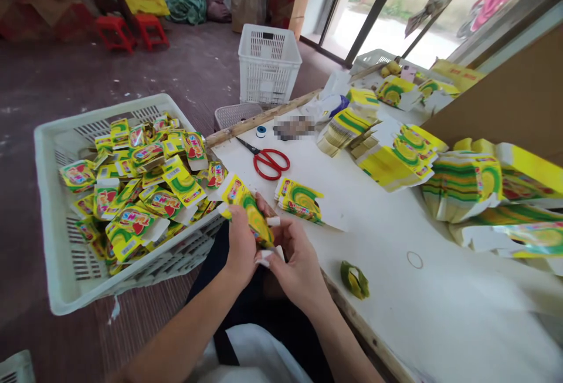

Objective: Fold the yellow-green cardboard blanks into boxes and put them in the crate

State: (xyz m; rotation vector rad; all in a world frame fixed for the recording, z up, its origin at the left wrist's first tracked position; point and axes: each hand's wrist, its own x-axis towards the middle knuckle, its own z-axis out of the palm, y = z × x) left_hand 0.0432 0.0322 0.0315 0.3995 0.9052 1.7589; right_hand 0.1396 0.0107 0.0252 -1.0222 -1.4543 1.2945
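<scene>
Between my two hands is a small yellow and green carton point(247, 206), tilted, above my lap at the table's edge. My left hand point(241, 239) grips its near side, thumb on the printed face. At the lower end, the fingers of my right hand point(295, 251) are bent around white end flaps; white coverings show on some fingertips. Just beyond lies a short stack of flat cartons point(299, 200) on the white table point(378, 224). To my left, a white plastic crate point(44, 207) holds a heap of similar folded cartons point(147, 195).
Red-handled scissors point(269, 163) and a small blue-centred roll point(261, 131) lie on the table. Rows of flat cartons point(466, 183) stand at the right. A green peel-like piece point(354, 280) and a rubber band point(414, 260) lie nearer. Another white crate point(269, 66) stands behind.
</scene>
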